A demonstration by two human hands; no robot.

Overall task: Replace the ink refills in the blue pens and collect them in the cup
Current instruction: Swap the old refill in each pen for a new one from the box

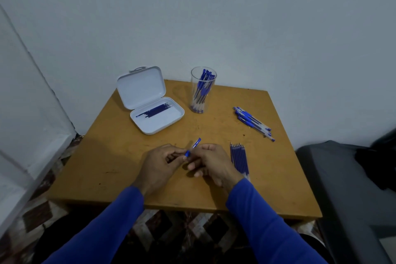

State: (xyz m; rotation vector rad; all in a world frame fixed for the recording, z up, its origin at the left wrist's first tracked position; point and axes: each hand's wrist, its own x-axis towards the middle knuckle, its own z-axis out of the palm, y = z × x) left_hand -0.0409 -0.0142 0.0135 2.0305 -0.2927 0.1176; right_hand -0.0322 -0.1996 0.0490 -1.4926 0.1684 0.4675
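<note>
A: Pen [194, 148] sits between both hands, well in front of the cup [203, 90] and low over the worktop [120, 165]. Why hold it that way?

B: It looks like a twisting hold. The left hand [159, 164] pinches the blue end with curled fingers, and the right hand [211, 162] has its fingers wrapped round the clear barrel, so each hand can turn against the other. I judge a joint is being unscrewed or screwed tight; which of the two I cannot tell.

A: And the piles?

B: They read as sorted by stage. Right of the cup, near the far edge, lies a loose bunch of pens [254, 123], probably still waiting. Nearer than the cup and just right of the right hand lies a neat row of refills [240, 159], within easy reach, so likely the fresh ones. Left of the cup stands a white case [154, 111] with its lid up and several dark refills in the tray; spent ones, I would guess.

A: And the cup itself?

B: Upright, with a good number of blue pens standing in it, so the job seems well along. It stands clear of the hands, where a stray elbow is unlikely to tip it.
</note>
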